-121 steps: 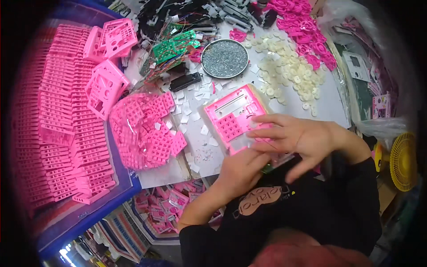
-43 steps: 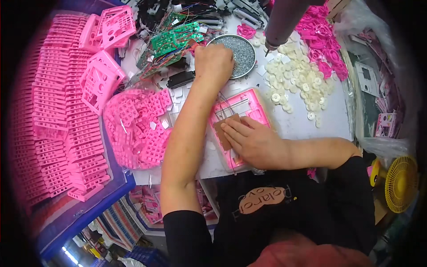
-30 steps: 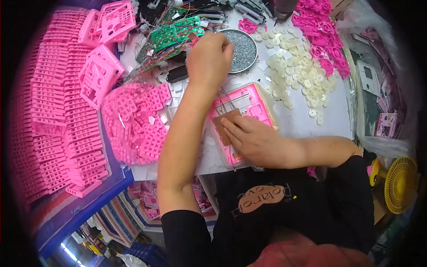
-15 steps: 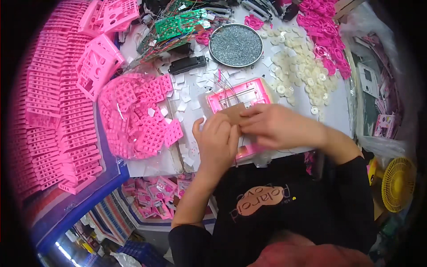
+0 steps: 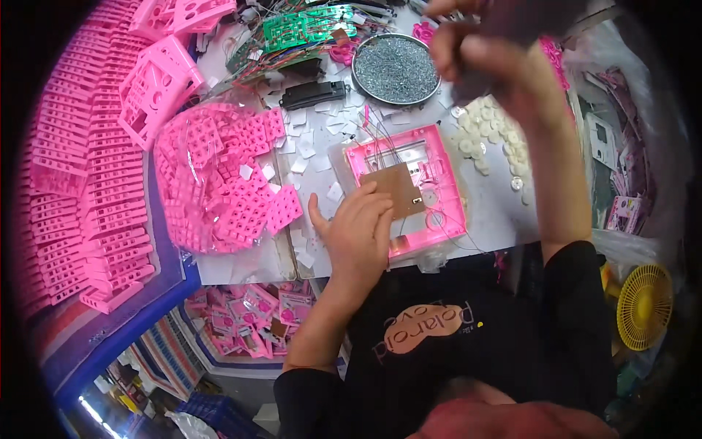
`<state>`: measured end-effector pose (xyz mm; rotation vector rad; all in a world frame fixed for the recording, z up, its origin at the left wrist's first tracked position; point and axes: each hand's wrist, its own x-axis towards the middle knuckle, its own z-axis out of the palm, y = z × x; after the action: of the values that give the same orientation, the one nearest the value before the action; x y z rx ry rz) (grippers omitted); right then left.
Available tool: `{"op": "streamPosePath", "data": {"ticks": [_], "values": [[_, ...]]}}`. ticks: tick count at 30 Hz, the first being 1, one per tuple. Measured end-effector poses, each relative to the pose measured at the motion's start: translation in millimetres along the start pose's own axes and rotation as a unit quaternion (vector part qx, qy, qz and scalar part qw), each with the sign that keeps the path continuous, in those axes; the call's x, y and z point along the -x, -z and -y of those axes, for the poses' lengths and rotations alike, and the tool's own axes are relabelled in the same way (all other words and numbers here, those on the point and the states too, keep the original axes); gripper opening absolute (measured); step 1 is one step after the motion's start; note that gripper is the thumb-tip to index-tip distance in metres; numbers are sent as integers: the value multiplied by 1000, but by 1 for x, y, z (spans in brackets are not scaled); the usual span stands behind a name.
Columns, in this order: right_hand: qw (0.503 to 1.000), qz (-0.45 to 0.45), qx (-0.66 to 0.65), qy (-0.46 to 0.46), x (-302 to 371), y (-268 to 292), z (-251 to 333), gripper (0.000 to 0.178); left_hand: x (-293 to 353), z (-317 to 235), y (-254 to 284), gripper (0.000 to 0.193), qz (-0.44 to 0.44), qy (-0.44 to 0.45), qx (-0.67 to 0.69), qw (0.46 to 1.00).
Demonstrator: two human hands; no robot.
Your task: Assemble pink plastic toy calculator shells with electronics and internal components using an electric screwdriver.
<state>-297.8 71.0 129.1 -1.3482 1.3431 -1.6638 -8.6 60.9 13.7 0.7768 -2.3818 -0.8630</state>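
Several left fingers (image 5: 365,210) at edge of brown board (image 5: 401,188), open tabletop (image 5: 495,210) rightward

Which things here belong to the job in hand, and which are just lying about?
In the job:
brown board, under the left hand
pink case, beneath the board
dark tool, blurred, in the right hand
small metal pieces, probably

Apparently lying about:
white scraps
yellow fan

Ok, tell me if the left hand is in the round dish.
No, the left hand touches the brown board over the pink casing.
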Motion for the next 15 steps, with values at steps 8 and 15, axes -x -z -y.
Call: {"op": "streamPosePath", "data": {"ticks": [8,15], "values": [[972,37,-230,-37,96,-94,-29,30,3,-1,-6,12,-38,-21,-11,999],[968,48,-243,-27,99,-98,-30,30,2,2,-8,12,-45,-27,-1,999]]}}
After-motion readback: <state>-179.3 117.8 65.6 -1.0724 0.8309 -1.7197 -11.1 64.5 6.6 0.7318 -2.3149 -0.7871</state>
